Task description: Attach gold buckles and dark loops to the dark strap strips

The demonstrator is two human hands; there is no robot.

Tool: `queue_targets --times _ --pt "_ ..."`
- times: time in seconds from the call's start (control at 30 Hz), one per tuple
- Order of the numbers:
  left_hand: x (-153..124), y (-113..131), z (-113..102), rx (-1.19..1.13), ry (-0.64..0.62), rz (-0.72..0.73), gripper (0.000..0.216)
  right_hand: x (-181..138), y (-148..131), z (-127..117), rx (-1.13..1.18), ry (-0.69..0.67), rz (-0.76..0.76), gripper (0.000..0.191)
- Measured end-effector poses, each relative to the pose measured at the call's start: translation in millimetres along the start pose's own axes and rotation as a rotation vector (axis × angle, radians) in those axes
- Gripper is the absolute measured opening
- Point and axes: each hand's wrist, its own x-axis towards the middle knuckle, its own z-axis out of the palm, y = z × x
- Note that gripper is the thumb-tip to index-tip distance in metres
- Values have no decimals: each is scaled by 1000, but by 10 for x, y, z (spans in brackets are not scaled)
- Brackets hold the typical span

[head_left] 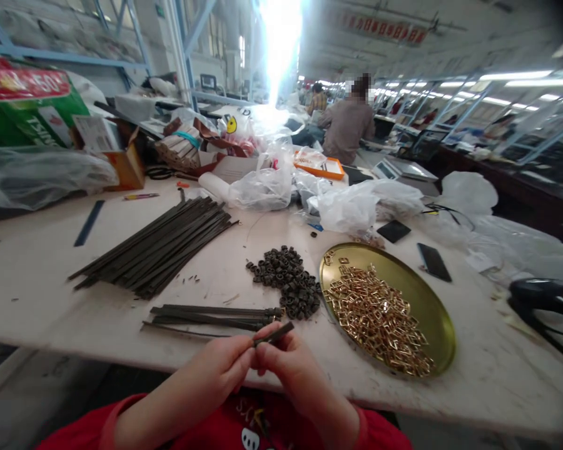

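Observation:
My left hand (225, 365) and my right hand (288, 365) meet near the table's front edge, both pinched on one thin dark strap (274, 335) whose end sticks out up and right. Just beyond my hands lies a small bundle of dark straps (211, 315) with loops at their right ends. A heap of small dark loops (288, 281) sits behind that. To the right stands a round gold tray (431, 306) holding several gold metal buckles (380, 319). A large pile of dark straps (159, 247) lies to the left.
Clear plastic bags (347, 203), an orange tray (326, 165), a scale (401, 172) and boxes crowd the back of the white table (51, 294). Two dark phones (434, 261) lie right of the gold tray. A person (349, 122) sits at the far end.

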Motion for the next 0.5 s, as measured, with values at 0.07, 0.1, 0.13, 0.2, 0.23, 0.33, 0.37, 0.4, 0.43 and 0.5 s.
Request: queue_targets --times 0.07,0.1,0.13,0.2,0.23,0.33,0.37,0.4,0.43,0.5 --pt "42 -63 75 -57 -8 -69 31 17 108 50 -31 27 -3 27" --pt "67 -102 110 -89 11 -93 32 29 159 65 -50 50 -9 29" --pt "93 -141 139 -118 51 -91 34 40 202 73 -66 66 -15 32" --pt "149 -206 170 -181 150 -57 40 57 240 64 -80 60 -35 36" --pt "177 -229 169 -212 182 -37 42 63 223 41 -106 33 -53 36" --pt "240 -264 111 -292 158 -17 37 93 -9 -165 -481 -82 -163 25" --pt "250 -269 82 -313 139 -24 34 121 -141 -289 -736 -85 -209 19" --pt "256 -271 56 -335 131 -37 31 164 -287 -439 -1004 -14 -256 14" --pt "259 -271 36 -361 140 -58 30 222 -437 -607 -1240 112 -295 14" --pt "260 -259 19 -424 177 -120 32 370 -705 -962 -1666 391 -216 23"
